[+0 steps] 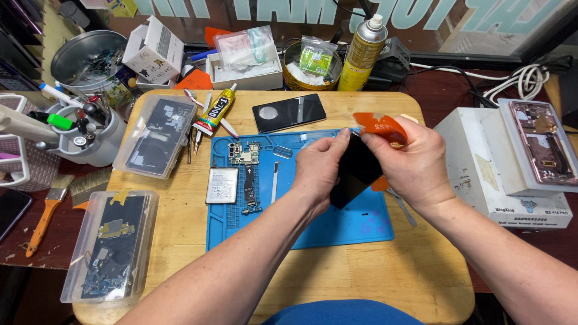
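Left hand [318, 171]: fingers closed on the left edge of a black phone screen panel [355, 171], thumb on top near the upper corner. Right hand [412, 165]: closed on the panel's right side, thumb and forefinger also pinching an orange protective film tab [380, 127] at the top edge. Panel is held tilted in the air, just above the blue silicone repair mat [337, 225], not touching it.

On the mat, left of the hands: a phone motherboard [243, 153], a flex cable [249, 189], a slim stylus [274, 182] and a white-labelled battery [221, 185] lying across the mat's left edge. A metal tool [403, 207] lies under the right wrist. Beyond the mat on the wooden counter [180, 235]: a black back cover with round camera cut-out [289, 112], a yellow-and-black glue tube [214, 111], tweezers [197, 138], two clear plastic parts boxes [150, 135] [113, 247]. Right of the counter: a white heating machine [503, 180] carrying a bare phone frame [542, 141].

Risk, judged: panel is thin and gripped only at its edges; pulling the film against the left hand's grip could flex or crack it. A slip would drop it onto the motherboard or tool. Bare fingertips on the face could leave prints or dust under any adhesive.
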